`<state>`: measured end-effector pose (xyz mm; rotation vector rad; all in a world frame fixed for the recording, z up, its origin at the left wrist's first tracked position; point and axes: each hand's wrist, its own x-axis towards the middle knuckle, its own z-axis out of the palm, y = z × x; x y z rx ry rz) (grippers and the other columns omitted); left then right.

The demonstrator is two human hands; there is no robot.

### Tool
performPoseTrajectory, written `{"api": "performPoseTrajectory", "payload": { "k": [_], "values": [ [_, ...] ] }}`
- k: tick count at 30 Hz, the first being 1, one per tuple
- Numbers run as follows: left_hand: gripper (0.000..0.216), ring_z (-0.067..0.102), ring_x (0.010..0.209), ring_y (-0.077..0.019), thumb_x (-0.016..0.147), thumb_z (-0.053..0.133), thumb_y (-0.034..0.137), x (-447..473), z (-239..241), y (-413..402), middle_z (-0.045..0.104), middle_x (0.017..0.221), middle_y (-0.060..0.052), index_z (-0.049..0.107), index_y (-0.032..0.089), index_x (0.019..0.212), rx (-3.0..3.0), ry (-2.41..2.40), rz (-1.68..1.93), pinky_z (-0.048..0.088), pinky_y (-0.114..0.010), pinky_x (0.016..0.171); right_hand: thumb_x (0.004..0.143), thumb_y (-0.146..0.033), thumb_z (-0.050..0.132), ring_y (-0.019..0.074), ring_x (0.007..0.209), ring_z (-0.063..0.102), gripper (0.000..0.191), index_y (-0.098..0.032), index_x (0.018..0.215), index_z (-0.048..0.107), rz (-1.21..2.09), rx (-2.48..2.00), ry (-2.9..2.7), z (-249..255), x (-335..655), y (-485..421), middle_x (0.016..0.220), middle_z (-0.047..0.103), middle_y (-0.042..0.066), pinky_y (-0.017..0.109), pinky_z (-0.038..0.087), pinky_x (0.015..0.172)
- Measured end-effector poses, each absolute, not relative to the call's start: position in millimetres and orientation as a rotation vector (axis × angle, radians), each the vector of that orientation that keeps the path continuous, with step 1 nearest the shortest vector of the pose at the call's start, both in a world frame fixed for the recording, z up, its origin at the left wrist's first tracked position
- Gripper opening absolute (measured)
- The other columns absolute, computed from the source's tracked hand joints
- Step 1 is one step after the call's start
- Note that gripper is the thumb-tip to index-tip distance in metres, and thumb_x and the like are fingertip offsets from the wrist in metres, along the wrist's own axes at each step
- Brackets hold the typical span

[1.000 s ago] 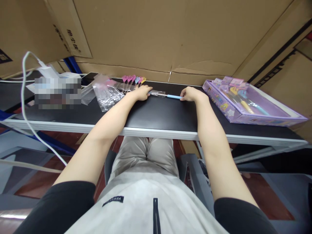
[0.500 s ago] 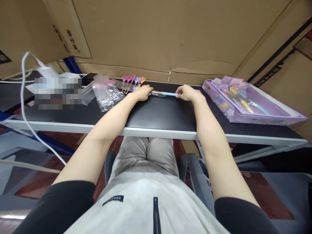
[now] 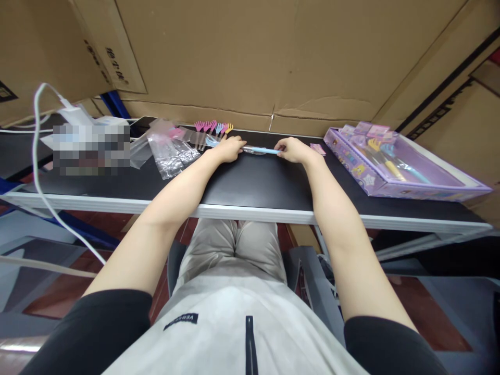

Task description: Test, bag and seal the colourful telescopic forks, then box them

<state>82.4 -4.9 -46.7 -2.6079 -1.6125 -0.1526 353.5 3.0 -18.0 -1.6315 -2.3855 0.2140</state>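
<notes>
Head view: a slender rod [image 3: 261, 150] with a smooth light-blue handle [image 3: 272, 151] lies between the hands, over the black tabletop [image 3: 258, 182]. Fingers of the right hand [image 3: 292, 150] pinch the handle's end; those of the left hand [image 3: 229, 149] grasp glossy clear film [image 3: 253, 151] around the rod. Crinkled transparent plastic [image 3: 172, 159] lies leftward; a shallow purple box [image 3: 429, 193] sits rightward.
</notes>
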Motion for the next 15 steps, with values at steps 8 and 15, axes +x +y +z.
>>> {"api": "performPoseTrajectory", "payload": {
  "k": [8, 15],
  "values": [
    [0.056, 0.057, 0.153, -0.0341, 0.109, 0.04, 0.017, 84.0, -46.6, -5.1, 0.064, 0.155, -0.022, 0.062, 0.017, 0.161, -2.633, -1.559, -0.173, 0.036, -0.057, 0.133, 0.085, -0.004, 0.071, 0.023, 0.098, 0.079, 0.038, -0.015, 0.12, 0.084, 0.286, -1.581, -2.389, -16.0, 337.2, -8.3, 0.107, 0.085, 0.011, 0.031, 0.062, 0.095],
    [0.055, 0.059, 0.15, -0.0329, 0.11, 0.04, 0.017, 84.7, -46.8, -5.1, 0.066, 0.154, -0.02, 0.063, 0.019, 0.159, -2.631, -1.523, -0.205, 0.039, -0.054, 0.131, 0.087, 0.002, 0.066, 0.0228, 0.097, 0.08, 0.037, -0.012, 0.117, 0.083, 0.321, -1.581, -2.343, -13.3, 329.9, -14.8, 0.106, 0.086, 0.012, 0.032, 0.062, 0.097]
  ]
}}
